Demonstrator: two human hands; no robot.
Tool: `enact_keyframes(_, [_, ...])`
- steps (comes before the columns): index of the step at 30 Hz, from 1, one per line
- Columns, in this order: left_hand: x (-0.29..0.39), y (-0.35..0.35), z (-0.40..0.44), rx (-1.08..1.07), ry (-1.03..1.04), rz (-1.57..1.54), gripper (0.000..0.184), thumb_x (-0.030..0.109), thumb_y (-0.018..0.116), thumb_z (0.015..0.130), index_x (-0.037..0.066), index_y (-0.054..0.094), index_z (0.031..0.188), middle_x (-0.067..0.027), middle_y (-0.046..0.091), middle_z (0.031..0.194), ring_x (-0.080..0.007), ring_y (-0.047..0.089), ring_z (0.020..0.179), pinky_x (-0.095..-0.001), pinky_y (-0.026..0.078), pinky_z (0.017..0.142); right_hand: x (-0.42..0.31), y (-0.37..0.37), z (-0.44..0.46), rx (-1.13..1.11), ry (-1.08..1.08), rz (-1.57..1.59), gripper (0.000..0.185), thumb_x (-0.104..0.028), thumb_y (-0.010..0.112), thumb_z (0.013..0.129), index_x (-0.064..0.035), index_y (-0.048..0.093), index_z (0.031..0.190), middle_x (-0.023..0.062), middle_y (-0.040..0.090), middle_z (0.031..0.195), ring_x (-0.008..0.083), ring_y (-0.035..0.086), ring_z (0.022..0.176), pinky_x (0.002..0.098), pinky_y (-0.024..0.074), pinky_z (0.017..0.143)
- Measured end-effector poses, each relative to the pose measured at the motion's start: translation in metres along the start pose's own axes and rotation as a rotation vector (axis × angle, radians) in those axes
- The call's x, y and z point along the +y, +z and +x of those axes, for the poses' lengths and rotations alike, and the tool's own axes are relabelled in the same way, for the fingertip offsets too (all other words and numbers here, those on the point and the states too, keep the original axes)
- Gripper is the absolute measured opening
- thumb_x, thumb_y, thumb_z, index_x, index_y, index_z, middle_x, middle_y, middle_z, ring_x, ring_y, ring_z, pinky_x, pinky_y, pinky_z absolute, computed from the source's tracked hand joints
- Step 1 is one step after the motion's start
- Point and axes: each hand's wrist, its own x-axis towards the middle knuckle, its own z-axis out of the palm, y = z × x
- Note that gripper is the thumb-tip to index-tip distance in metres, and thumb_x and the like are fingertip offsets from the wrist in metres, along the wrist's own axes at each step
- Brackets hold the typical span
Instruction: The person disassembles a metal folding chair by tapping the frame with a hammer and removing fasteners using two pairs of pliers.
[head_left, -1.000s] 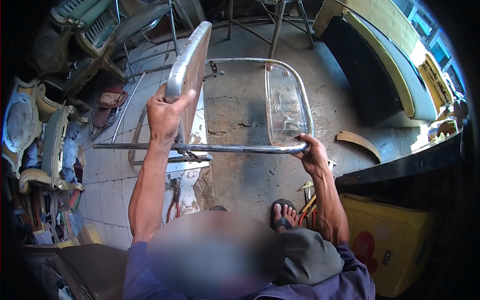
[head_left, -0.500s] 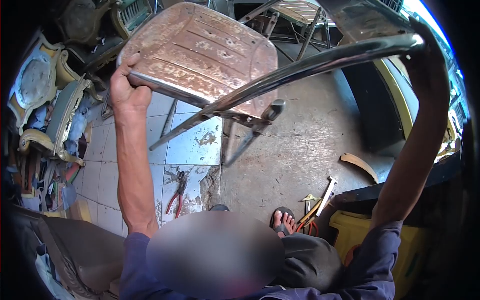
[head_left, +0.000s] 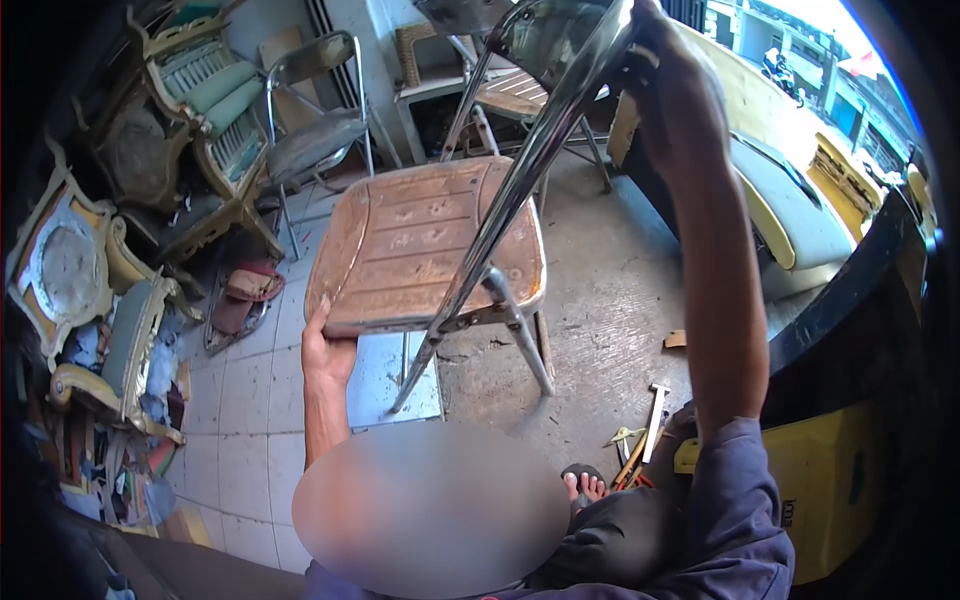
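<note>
A metal folding chair [head_left: 410, 240] stands in front of me, its seat rusty brown and worn, its frame shiny tubing. My left hand [head_left: 328, 350] grips the near left edge of the seat, thumb on top and the other fingers hidden beneath. At the upper right, my right hand [head_left: 675, 80] is closed around the top of the chrome frame tube [head_left: 545, 150], beside the backrest. The tube slants down across the seat to a leg near the white floor tile.
Another folding chair [head_left: 315, 140] stands at the back left. Carved armchair frames [head_left: 70, 260] line the left side. A hammer [head_left: 656, 422] and other tools lie by my foot [head_left: 583, 485]. A yellow container [head_left: 830, 490] sits at the right, a padded seat piece [head_left: 790, 200] beyond.
The chair has come down from a raised, tilted position, its seat now flatter and lower. Both hands stay on it; my right hand has moved left. The view has tipped up.
</note>
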Motion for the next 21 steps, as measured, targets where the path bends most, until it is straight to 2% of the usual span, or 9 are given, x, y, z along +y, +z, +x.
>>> enact_keyframes(3, [-0.010,-0.003,-0.008,0.112,-0.088,0.111,0.071,0.049,0.071,0.095,0.005,0.049,0.148,-0.0161,0.055,0.141,-0.0332,0.049,0.133,-0.0504,0.043,0.111,0.033,-0.007,-0.024,0.058,-0.177,0.027,0.035,-0.020,0.056,0.110,0.0027,0.062,0.136,0.0152,0.073,0.119,0.0216,0.072,0.107,0.0352,0.0587,0.096])
enact_keyframes(4, [-0.007,-0.005,-0.015,0.102,-0.083,0.143,0.071,0.049,0.071,0.095,0.005,0.049,0.148,-0.0161,0.055,0.141,-0.0332,0.049,0.133,-0.0504,0.043,0.111,0.037,-0.003,-0.034,0.060,-0.191,0.057,0.029,-0.015,0.057,0.108,0.0031,0.069,0.127,0.0132,0.074,0.116,0.0211,0.072,0.109,0.0347,0.0576,0.099])
enact_keyframes(8, [0.001,-0.006,-0.030,0.270,-0.138,0.351,0.078,0.062,0.071,0.092,0.008,0.050,0.144,-0.0127,0.055,0.130,-0.0293,0.050,0.119,-0.0465,0.044,0.102,0.060,0.004,-0.050,0.170,-0.373,-0.222,0.034,-0.016,0.068,0.102,-0.0011,0.068,0.132,0.0173,0.065,0.129,0.0237,0.069,0.117,0.0347,0.0597,0.096])
enact_keyframes(9, [0.001,-0.011,-0.033,0.298,-0.166,0.382,0.076,0.063,0.070,0.092,0.008,0.051,0.141,-0.0115,0.055,0.127,-0.0279,0.051,0.114,-0.0454,0.045,0.098,0.061,0.006,-0.049,0.195,-0.406,-0.243,0.033,-0.017,0.070,0.101,-0.0011,0.069,0.130,0.0157,0.067,0.123,0.0226,0.070,0.113,0.0346,0.0612,0.092])
enact_keyframes(11, [0.005,-0.033,-0.035,0.284,-0.142,0.360,0.063,0.053,0.070,0.094,0.007,0.053,0.133,-0.0113,0.055,0.126,-0.0269,0.053,0.112,-0.0477,0.047,0.095,0.063,0.013,-0.045,0.220,-0.405,-0.164,0.033,-0.019,0.073,0.099,-0.0019,0.071,0.127,0.0139,0.068,0.117,0.0212,0.072,0.107,0.0343,0.0622,0.088])
enact_keyframes(13, [0.002,-0.015,-0.051,0.608,0.246,0.767,0.041,0.035,0.067,0.098,0.006,0.056,0.124,-0.0084,0.058,0.119,-0.0217,0.056,0.103,-0.0412,0.049,0.090,0.061,0.018,-0.042,0.229,-0.451,-0.164,0.025,-0.017,0.074,0.099,-0.0032,0.073,0.120,0.0108,0.069,0.109,0.0194,0.073,0.096,0.0326,0.0619,0.081])
enact_keyframes(14, [0.003,-0.003,-0.057,0.607,0.254,0.765,0.041,0.035,0.067,0.098,0.006,0.056,0.124,-0.0084,0.058,0.119,-0.0217,0.056,0.103,-0.0412,0.049,0.090,0.063,0.019,-0.039,0.246,-0.471,-0.186,0.023,-0.017,0.074,0.098,-0.0039,0.074,0.118,0.0102,0.070,0.108,0.0188,0.073,0.095,0.0324,0.0612,0.078])
enact_keyframes(16, [0.007,0.037,-0.074,0.330,0.549,0.986,0.022,0.015,0.061,0.098,0.004,0.059,0.118,-0.0063,0.060,0.110,-0.0166,0.057,0.097,-0.0325,0.050,0.086,0.064,0.018,-0.036,0.270,-0.488,-0.206,0.021,-0.016,0.074,0.098,-0.0047,0.075,0.116,0.0096,0.070,0.106,0.0183,0.073,0.094,0.0321,0.0605,0.075])
enact_keyframes(21, [0.017,0.215,-0.098,-0.442,0.667,0.969,0.035,0.017,0.060,0.102,-0.003,0.059,0.131,-0.0119,0.065,0.125,-0.0190,0.061,0.116,-0.0337,0.049,0.102,0.076,-0.006,-0.066,0.343,-0.371,-0.182,0.014,-0.012,0.067,0.101,-0.0030,0.069,0.110,0.0087,0.070,0.101,0.0164,0.070,0.087,0.0306,0.0574,0.073])
